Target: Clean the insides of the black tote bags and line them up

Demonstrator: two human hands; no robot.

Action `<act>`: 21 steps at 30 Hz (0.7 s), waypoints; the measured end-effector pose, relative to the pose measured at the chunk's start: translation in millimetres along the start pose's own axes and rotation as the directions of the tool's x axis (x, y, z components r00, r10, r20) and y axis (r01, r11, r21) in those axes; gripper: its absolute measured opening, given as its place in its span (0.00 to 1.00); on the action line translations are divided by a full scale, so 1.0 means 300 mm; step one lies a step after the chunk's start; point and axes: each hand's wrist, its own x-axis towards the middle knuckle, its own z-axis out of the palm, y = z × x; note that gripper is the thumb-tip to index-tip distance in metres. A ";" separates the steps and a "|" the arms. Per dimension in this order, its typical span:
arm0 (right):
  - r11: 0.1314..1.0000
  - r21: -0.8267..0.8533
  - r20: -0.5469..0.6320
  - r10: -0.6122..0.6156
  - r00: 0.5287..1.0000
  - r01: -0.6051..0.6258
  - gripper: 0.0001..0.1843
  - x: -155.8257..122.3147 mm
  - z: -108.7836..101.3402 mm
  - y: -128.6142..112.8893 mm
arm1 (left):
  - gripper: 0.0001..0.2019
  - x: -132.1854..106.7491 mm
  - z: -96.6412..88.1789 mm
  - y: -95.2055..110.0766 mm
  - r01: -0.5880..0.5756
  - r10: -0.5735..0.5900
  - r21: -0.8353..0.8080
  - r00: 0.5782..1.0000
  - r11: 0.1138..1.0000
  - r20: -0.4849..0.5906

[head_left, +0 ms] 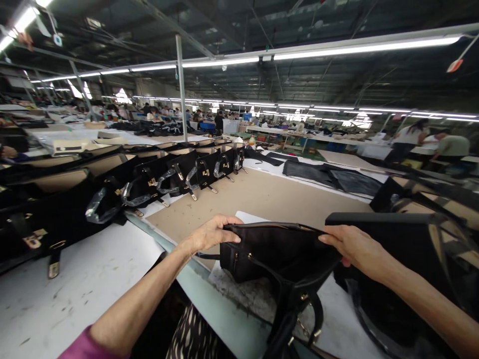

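Observation:
A black handbag [277, 254] with gold-coloured fittings is held up over the near edge of the work table. My left hand [215, 233] pinches its top edge at the left corner, thumb on the near face and fingers behind. At the right corner, my right hand [348, 247] grips the same edge, its fingertips partly hidden behind the bag. A handle [318, 316] and straps hang down from the bag toward me. Close by my right hand lies another black bag [381, 239].
Rows of black handbags [145, 174] with plastic-wrapped handles stand at the left. Tan board [262, 192] covers the middle of the table. Flat black pieces [333, 177] lie farther back, and more bags [452, 199] sit at the right. Several people [452, 147] work in the background.

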 end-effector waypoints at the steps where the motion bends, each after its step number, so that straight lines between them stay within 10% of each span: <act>1: 1.000 -0.009 0.000 -0.009 1.000 0.009 0.15 0.004 0.005 0.006 | 0.15 0.000 -0.002 -0.005 -0.024 0.024 -0.008 1.000 1.000 -0.009; 6: 0.972 -0.218 -0.210 -0.138 0.968 0.091 0.12 0.010 0.026 0.020 | 0.16 0.001 0.002 -0.018 -0.094 0.093 -0.025 0.995 0.995 -0.036; 13: 0.713 -0.435 -0.240 -0.681 0.692 0.550 0.15 0.021 -0.007 -0.129 | 0.15 -0.003 0.033 -0.005 -0.129 0.134 0.063 0.987 0.990 -0.083; 21: 0.741 0.016 -0.107 -0.666 0.738 0.671 0.18 0.057 -0.012 -0.308 | 0.14 -0.022 0.040 0.013 -0.148 0.152 0.050 0.983 0.988 -0.099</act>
